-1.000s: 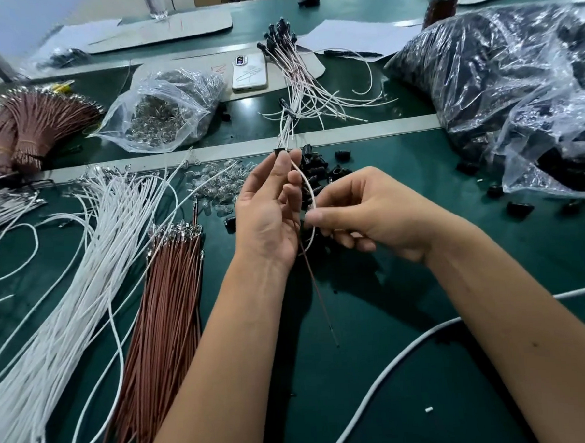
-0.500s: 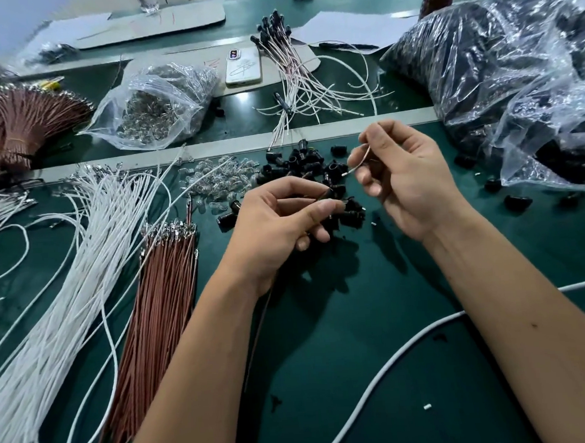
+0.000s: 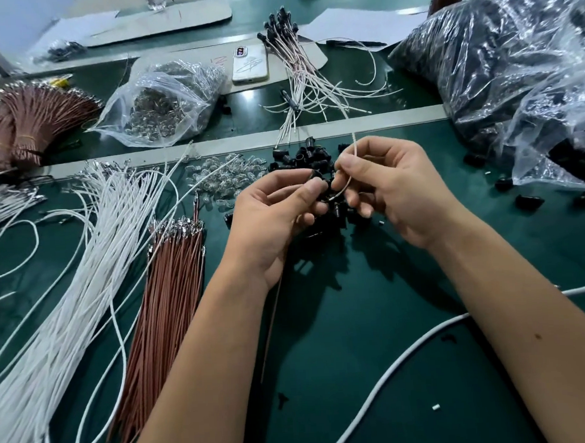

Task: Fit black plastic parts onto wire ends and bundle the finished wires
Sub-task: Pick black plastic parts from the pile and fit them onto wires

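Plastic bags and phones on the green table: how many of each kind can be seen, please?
Clear bag of small glass bulbs: 1
Large clear bag of black plastic parts: 1
White phone: 1
Total: 3

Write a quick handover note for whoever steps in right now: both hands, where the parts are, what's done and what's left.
Left hand: pinches a small black plastic part, a thin brown wire trailing below the wrist.
Right hand: pinches a thin white wire, its metal tip aimed at that part.
Supplies: loose black parts pile behind the hands; unfitted white wires and brown wires to the left.
Done: finished wires with black ends lie beyond the rail.
Left: seat this white wire, fit the remaining wires, bundle.
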`<state>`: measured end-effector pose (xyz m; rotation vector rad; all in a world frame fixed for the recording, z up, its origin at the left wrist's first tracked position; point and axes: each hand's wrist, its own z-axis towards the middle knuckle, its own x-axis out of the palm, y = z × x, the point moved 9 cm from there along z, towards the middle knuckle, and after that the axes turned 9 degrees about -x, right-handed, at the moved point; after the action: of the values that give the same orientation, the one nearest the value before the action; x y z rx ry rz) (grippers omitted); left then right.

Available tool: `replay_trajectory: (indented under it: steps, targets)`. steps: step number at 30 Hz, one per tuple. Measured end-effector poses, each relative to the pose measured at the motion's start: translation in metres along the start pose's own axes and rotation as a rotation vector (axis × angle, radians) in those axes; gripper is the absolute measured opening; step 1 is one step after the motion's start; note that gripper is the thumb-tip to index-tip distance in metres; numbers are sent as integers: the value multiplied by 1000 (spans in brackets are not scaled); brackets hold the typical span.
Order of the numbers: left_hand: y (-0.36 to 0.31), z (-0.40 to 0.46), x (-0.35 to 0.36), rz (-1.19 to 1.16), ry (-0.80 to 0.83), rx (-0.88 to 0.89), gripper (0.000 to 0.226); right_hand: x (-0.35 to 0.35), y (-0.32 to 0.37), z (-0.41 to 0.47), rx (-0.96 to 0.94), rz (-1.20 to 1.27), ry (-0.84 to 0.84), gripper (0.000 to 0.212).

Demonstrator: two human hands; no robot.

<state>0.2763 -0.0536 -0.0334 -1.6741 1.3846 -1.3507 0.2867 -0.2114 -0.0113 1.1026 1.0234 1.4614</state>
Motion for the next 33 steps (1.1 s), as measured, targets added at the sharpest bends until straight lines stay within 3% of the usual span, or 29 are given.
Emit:
replay_trajectory:
  steps: [6, 12, 20, 23, 27, 33]
  targets:
    - [-4, 0, -7, -350, 31, -86, 18, 16, -5, -4, 19, -24, 86, 21]
    - [-3, 0, -8, -513, 74, -140, 14, 19, -5, -7, 37, -8, 89, 26]
    - [-5, -1, -6, -51, 43, -43, 16, 12, 9, -3, -73, 232, 37, 27]
    - [-3, -3, -1, 106, 60, -19, 20, 2, 15, -1, -132, 208, -29, 26]
    - [-4, -4, -1, 122, 45, -3, 22, -2, 17, -2, -165, 67, -78, 26]
    - [-5, -3, -4, 129, 19, 8, 21, -1, 18, -3, -146, 47, -62, 29]
